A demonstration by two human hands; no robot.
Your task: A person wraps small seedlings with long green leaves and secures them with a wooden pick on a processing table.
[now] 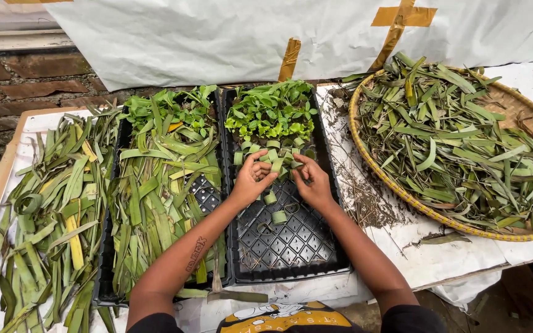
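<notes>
green leaf strips curled into small rings (277, 154) fill the middle of a black seedling tray (291, 246), and both hands meet over them. what each hand pinches is hard to make out: the fingertips overlap the rings, and the ring or strip between them is mostly covered. the left hand (252, 179) is curled, thumb and fingers closed together on a bit of green leaf at the row of rings. the right hand (311, 180) mirrors it, fingers bent inward and closed on the same small cluster, knuckles up. both forearms reach in from the near edge of the table, angled toward each other, wrists raised just above the tray cells. two loose rings (274, 208) sit in cells just below the hands. seedlings (271, 111) crowd the far end of this tray. a second black tray (206, 194) on the left is nearly buried under long leaves (155, 185), its near end cut off by the left arm. more loose leaves (50, 216) lie along the table's left edge, running out of view at the bottom. a woven basket (377, 169) of leaves at the right edge is cut off by the frame.
</notes>
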